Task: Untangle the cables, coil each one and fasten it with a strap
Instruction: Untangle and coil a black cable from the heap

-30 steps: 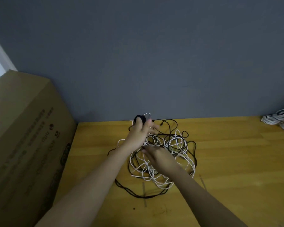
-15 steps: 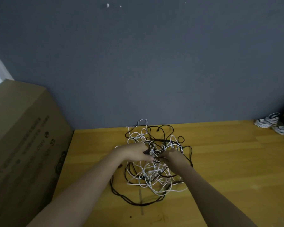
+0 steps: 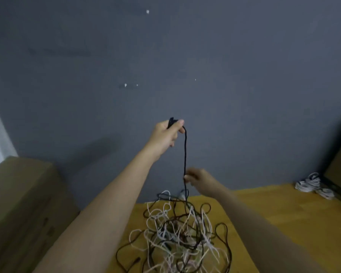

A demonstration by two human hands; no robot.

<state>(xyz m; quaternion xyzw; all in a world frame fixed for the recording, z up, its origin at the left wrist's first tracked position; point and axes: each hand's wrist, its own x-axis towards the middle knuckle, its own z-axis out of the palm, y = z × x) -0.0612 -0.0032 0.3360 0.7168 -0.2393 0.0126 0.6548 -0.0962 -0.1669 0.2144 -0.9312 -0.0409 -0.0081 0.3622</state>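
The left hand [image 3: 166,134] has gone up high since a moment ago, pulling a black cable [image 3: 185,154] out of the pile. Its fingers are curled tight round the cable's end. The right hand [image 3: 200,179] pinches the same cable lower down. The cable pile [image 3: 177,233] lies on the worktop [image 3: 274,209] near the back edge. White coiled cables [image 3: 311,185] sit by the back right corner.

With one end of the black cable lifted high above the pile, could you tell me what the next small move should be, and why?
Probably slide the right hand down the black cable toward the tangle while the left hand holds its end up. The strand hangs taut between the hands, but below the right hand it runs into the knotted white and black loops on the table.
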